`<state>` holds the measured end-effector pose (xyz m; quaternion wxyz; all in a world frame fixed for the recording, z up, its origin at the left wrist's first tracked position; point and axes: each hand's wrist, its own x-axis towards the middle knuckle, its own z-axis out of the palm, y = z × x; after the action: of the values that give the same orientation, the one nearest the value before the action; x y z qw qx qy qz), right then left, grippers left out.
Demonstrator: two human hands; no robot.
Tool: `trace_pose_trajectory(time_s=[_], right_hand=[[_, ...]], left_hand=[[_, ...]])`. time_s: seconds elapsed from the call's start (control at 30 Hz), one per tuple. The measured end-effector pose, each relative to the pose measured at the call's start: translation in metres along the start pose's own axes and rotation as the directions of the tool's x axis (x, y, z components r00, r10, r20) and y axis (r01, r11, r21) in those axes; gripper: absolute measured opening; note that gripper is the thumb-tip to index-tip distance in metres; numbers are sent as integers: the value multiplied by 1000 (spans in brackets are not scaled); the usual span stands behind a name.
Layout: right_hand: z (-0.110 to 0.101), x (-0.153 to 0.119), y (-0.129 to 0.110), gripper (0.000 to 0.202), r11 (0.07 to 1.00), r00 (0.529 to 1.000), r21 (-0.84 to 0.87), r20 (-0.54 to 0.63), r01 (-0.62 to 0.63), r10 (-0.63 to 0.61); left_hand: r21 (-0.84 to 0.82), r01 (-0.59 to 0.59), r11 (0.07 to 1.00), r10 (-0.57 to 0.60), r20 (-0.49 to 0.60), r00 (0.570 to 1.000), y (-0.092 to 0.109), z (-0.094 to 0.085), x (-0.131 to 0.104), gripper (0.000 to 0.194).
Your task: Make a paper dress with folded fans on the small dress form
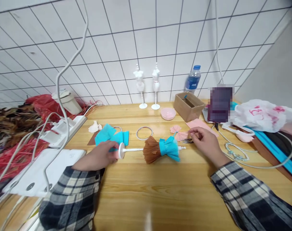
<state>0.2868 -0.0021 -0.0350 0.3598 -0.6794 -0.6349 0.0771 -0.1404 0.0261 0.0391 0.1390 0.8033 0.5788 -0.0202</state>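
Observation:
My left hand [104, 155] grips the round white base of a miniature mannequin stand [133, 149], which lies sideways above or on the table. A dress of pleated brown paper [152, 150] and blue paper [168, 148] wraps the mannequin, its white neck poking out at the right. My right hand [203, 141] is closed in a pinch beside a small dark-handled metal tool [188, 141]; whether the fingers hold it I cannot make out. Near those fingertips lies a pink pleated paper piece [179, 133]. Folded blue paper [112, 134] rests behind my left hand.
Two white mannequins [142, 86] stand by the tiled wall, near a pink bowl [168, 113], cardboard box [189, 106] and water bottle [193, 78]. A metal ring [144, 132] lies mid-table. Cables and a power strip [69, 130] are left; a bracelet [236, 152] is right.

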Motion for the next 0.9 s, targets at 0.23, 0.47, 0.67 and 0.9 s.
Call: trace_pose_trajectory(time_s=[0.23, 0.47, 0.67, 0.9], right_hand=[[5, -2, 1, 25, 999, 1000, -36, 18, -24, 25], [0, -2, 2, 27, 997, 997, -4, 19, -81, 81], [-3, -1, -1, 27, 996, 995, -8, 23, -93, 93], [-4, 0, 3, 25, 994, 994, 28, 33, -108, 107]], left_hand=[[186, 109, 976, -110, -5, 994, 8, 9, 3, 19], [177, 222, 959, -219, -38, 975, -23, 4, 3, 47], [71, 236, 969, -224, -140, 964, -38, 14, 11, 62], [-18, 314, 949, -292, -420, 859, -30, 5, 11, 47]])
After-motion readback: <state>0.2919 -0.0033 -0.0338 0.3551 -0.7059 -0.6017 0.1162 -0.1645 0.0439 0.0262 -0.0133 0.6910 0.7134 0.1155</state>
